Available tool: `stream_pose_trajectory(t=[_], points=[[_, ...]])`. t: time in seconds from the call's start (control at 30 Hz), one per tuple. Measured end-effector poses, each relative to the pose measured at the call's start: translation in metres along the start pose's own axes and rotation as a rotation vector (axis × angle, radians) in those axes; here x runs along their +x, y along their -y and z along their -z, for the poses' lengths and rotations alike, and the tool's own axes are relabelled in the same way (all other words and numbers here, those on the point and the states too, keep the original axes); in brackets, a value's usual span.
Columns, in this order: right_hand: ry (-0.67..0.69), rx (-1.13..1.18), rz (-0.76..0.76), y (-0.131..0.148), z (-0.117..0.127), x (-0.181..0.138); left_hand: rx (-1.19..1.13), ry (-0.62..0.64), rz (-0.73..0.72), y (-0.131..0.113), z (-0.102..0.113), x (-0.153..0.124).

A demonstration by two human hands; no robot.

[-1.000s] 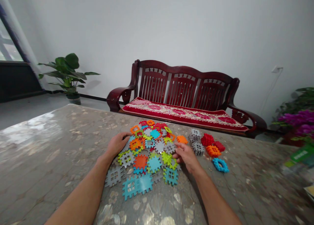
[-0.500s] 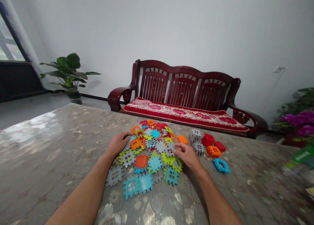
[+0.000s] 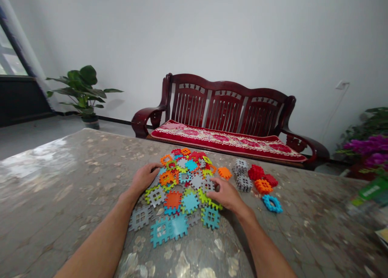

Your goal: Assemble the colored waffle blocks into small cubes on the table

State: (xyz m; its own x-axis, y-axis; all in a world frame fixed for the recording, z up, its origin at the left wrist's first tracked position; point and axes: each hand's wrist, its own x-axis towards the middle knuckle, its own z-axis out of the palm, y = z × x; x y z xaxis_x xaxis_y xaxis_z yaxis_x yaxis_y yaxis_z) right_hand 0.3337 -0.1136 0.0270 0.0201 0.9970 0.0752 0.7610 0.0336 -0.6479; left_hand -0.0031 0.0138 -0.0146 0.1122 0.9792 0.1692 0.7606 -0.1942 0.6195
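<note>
The person's left forearm (image 3: 100, 235), at lower left of the frame, is bare as far as it shows, broad at the bottom edge and tapering smoothly to a slimmer wrist and an ungloved left hand (image 3: 146, 177) near the centre. The right forearm (image 3: 264, 239), at lower right, is likewise bare and tapering, ending in an ungloved right hand (image 3: 227, 194); finer detail is too small to make out.

Slatted wooden bench (image 3: 226, 106): feet hidden behind tabletop (image 3: 91, 181). Far left of bench, window (image 3: 12, 59) cut off. Right of bench, purple flowers (image 3: 368, 146) cut off, green-labelled object (image 3: 374, 191) blurred. Before bench, right hand (image 3: 226, 194) partly covers lime interlocking tile (image 3: 216, 205); grip on grey lattice tile (image 3: 207, 185) unclear.
</note>
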Motion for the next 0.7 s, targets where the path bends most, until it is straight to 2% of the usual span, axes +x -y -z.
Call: stream_pose_trajectory(t=[0.13, 0.23, 0.37, 0.47, 0.57, 0.7], points=[[-0.065, -0.066, 0.003, 0.004, 0.000, 0.000, -0.008, 0.000, 0.003, 0.001, 0.000, 0.000], [-0.114, -0.024, 0.001, 0.001, 0.000, 0.001, -0.048, -0.014, 0.013, 0.002, 0.000, 0.000], [-0.178, 0.143, -0.004, -0.006, -0.004, 0.005, -0.080, -0.030, 0.006, 0.002, -0.001, 0.000], [-0.235, 0.380, -0.043, -0.011, -0.004, 0.009, -0.088, -0.033, 0.001, 0.003, -0.001, 0.000], [-0.328, 0.566, -0.105, -0.022, 0.008, 0.013, -0.091, -0.030, 0.002, 0.003, -0.001, 0.001], [-0.571, 0.528, -0.157, -0.048, 0.038, 0.017, -0.068, -0.031, -0.006, 0.002, 0.000, 0.001]])
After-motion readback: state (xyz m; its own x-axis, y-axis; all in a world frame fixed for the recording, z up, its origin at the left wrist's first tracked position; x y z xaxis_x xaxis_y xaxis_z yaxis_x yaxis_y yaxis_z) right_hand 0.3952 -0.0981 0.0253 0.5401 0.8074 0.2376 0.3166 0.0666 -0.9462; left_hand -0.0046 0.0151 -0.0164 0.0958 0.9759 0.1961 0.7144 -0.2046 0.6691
